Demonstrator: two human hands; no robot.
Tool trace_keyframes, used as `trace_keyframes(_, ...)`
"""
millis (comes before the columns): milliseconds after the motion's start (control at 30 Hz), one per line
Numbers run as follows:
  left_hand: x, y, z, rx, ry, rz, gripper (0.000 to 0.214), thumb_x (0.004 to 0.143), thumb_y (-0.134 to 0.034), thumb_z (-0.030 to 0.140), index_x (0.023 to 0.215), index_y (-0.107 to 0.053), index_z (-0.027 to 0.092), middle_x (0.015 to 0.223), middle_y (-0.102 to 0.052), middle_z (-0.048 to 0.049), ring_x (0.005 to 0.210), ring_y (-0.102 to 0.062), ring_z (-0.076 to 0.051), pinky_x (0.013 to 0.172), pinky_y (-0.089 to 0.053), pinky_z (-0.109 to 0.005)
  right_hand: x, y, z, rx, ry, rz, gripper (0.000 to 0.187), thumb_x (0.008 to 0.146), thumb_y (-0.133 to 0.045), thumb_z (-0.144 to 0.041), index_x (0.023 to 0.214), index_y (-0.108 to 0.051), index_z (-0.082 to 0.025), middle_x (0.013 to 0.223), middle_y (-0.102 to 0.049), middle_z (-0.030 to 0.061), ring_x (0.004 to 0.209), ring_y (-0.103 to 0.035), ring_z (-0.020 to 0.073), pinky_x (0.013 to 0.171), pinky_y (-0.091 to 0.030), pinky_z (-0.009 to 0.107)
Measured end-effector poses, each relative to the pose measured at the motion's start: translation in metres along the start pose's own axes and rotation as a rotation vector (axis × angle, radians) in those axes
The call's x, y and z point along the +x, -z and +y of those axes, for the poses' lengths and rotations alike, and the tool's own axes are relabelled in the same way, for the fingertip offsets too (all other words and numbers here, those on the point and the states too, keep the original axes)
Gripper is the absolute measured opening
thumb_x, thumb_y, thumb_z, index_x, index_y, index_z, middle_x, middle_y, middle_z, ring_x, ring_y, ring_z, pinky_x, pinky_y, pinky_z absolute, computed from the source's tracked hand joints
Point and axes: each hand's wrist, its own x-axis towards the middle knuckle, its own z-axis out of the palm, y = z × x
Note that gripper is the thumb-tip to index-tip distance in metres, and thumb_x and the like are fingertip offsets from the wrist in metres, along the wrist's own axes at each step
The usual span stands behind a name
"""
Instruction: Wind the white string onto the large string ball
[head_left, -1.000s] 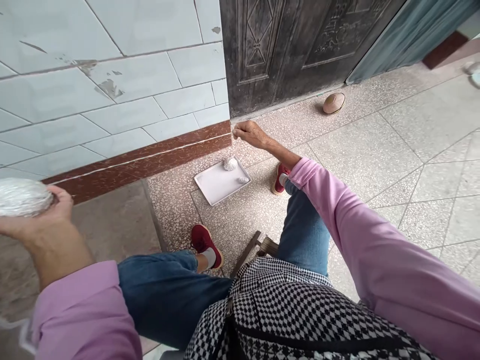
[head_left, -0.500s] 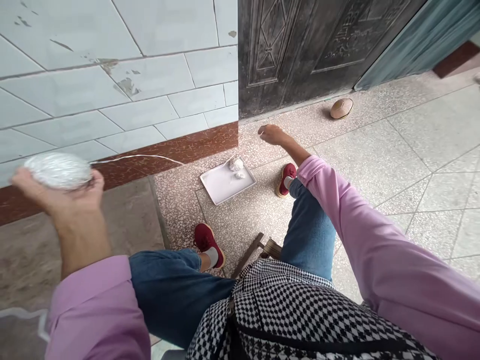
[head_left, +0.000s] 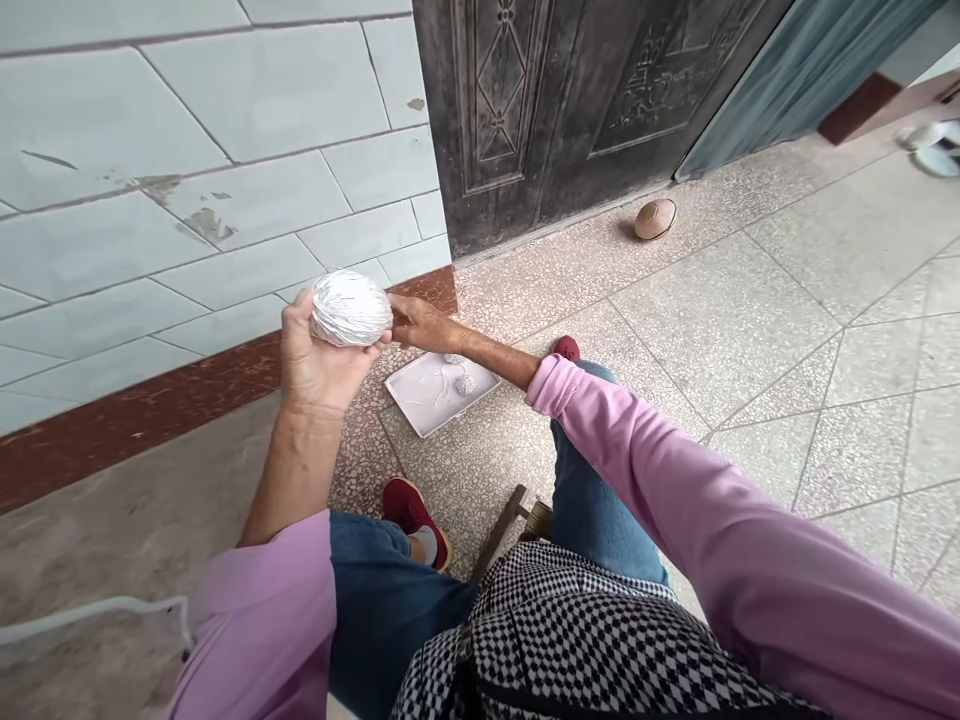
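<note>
My left hand [head_left: 322, 360] cups a large ball of white string [head_left: 352, 308] from below, thumb on its left side and fingers on its right, in front of the tiled wall. My right hand [head_left: 424, 325] is at the right side of the ball, its fingers bent and closed. Its fingertips are partly hidden at the ball's edge, so what they pinch, if anything, does not show. Below, on the floor, lies a shallow white tray [head_left: 416, 405]. In it are a small white ball [head_left: 466, 384], another partly covered by my right arm, and loose strands.
A tan rounded object [head_left: 655, 219] sits on the floor by the dark carved door [head_left: 555, 130]. My red shoes [head_left: 409, 510] flank the tray. A wooden stool part [head_left: 501, 530] shows between my legs. A white cord [head_left: 97, 608] hangs at the left.
My left hand has brought the string ball from the far left toward the middle. My right hand has moved left to meet it. The small balls in the tray have shifted.
</note>
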Motion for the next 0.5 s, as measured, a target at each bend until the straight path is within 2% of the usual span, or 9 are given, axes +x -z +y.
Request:
trace_keyframes(100,0.005,-0.004,-0.004,-0.050,-0.024,0.017,0.078,0.078,-0.109,0.069,0.136,-0.076,0.027,0.145,-0.087,-0.0132,0.137,-0.072,-0.039,0.094,-0.065,-0.041,-0.007,-0.011,-0.001,0.108,-0.101,0.033,0.013,0.127,-0.066,-0.002,0.124,-0.068,-0.015,0.090,-0.078,-0.0012,0.075,-0.076,0.0114,0.070,-0.064,0.015)
trace_keyframes(167,0.009,-0.005,-0.007,-0.091,-0.095,0.079,0.078,0.078,-0.107,0.075,0.131,-0.078,0.025,0.140,-0.085,-0.0155,0.125,-0.072,-0.036,0.084,-0.060,-0.037,-0.015,-0.013,-0.006,0.129,-0.123,0.019,0.023,0.135,-0.058,-0.006,0.116,-0.066,-0.016,0.078,-0.070,-0.0048,0.063,-0.066,0.0075,0.062,-0.054,0.011)
trace_keyframes(233,0.013,-0.005,-0.009,-0.129,-0.169,0.133,0.079,0.078,-0.106,0.081,0.126,-0.078,0.024,0.136,-0.084,-0.0167,0.118,-0.071,-0.034,0.076,-0.055,-0.034,-0.022,-0.010,-0.012,0.112,-0.133,0.002,0.029,0.137,-0.054,-0.007,0.112,-0.067,-0.015,0.076,-0.068,-0.0051,0.059,-0.063,0.0061,0.059,-0.049,0.010)
trace_keyframes(300,0.014,-0.001,-0.008,-0.143,-0.202,0.136,0.079,0.078,-0.107,0.081,0.124,-0.079,0.024,0.136,-0.083,-0.0173,0.117,-0.071,-0.034,0.074,-0.053,-0.034,-0.026,-0.002,-0.018,0.083,-0.134,0.017,0.026,0.136,-0.055,-0.005,0.116,-0.069,-0.014,0.082,-0.072,-0.0032,0.064,-0.067,0.0067,0.061,-0.050,0.010)
trace_keyframes(400,0.011,0.009,-0.003,-0.135,-0.216,0.110,0.081,0.081,-0.107,0.083,0.128,-0.080,0.023,0.137,-0.083,-0.0177,0.118,-0.072,-0.036,0.071,-0.053,-0.033,-0.026,0.012,-0.024,0.052,-0.120,0.123,0.019,0.130,-0.058,-0.002,0.134,-0.073,-0.011,0.100,-0.082,0.0027,0.081,-0.076,0.0106,0.074,-0.060,0.014)
trace_keyframes(500,0.007,0.018,0.001,-0.112,-0.170,0.056,0.084,0.083,-0.103,0.083,0.135,-0.079,0.022,0.132,-0.084,-0.0177,0.111,-0.074,-0.035,0.070,-0.053,-0.033,-0.022,0.018,-0.024,0.080,-0.104,0.177,0.037,0.122,-0.063,0.001,0.156,-0.071,-0.010,0.131,-0.088,0.0110,0.104,-0.082,0.0152,0.090,-0.070,0.021)
